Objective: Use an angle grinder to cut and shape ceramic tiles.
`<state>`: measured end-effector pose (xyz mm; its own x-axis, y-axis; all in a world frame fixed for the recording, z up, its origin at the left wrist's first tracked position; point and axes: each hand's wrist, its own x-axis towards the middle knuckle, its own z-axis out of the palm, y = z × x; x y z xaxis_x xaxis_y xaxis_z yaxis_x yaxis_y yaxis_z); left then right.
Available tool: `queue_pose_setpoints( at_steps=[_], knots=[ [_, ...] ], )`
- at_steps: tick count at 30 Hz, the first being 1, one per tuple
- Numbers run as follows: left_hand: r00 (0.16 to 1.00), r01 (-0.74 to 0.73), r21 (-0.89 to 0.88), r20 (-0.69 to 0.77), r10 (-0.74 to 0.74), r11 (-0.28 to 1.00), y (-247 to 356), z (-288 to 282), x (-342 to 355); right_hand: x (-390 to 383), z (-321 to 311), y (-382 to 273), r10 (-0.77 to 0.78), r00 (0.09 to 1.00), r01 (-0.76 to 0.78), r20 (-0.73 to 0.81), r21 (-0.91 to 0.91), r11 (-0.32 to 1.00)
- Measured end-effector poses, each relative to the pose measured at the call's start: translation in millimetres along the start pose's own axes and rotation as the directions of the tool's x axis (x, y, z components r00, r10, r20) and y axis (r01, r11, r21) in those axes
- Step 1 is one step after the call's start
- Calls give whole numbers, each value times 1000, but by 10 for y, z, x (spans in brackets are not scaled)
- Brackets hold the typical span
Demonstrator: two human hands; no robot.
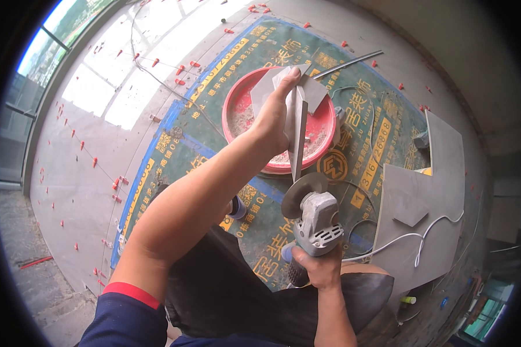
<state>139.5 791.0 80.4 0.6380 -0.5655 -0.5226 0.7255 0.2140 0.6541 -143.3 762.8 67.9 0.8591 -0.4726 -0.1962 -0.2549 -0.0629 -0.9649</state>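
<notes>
My left hand [275,115] grips a thin grey tile piece [298,130], held on edge and pointing down over a red basin [237,101]. Just below it, my right hand [317,267] holds a grey angle grinder [316,222] by its body. The grinder's disc [301,194] sits right under the tile's lower tip, close to touching it. Grey tile offcuts [315,92] lie in the basin with dust and rubble.
A green and blue printed floor sheet [260,243] lies under me. A large notched grey tile [428,202] rests at the right with a white cable [414,240] across it. A metal rod [348,63] lies beyond the basin. Red levelling clips [117,184] dot the tiled floor at the left.
</notes>
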Motion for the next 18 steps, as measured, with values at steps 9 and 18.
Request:
queue_pose_setpoints(
  at_steps=[9, 18],
  knots=[
    [999, 13, -83, -46, -17, 996, 89, 49, -71, -37, -51, 109, 169, 986, -167, -6, 132, 977],
    [992, 80, -46, -92, -83, 996, 101, 55, -80, 10, -5, -12, 18, 1000, -18, 23, -2, 1000]
  ],
)
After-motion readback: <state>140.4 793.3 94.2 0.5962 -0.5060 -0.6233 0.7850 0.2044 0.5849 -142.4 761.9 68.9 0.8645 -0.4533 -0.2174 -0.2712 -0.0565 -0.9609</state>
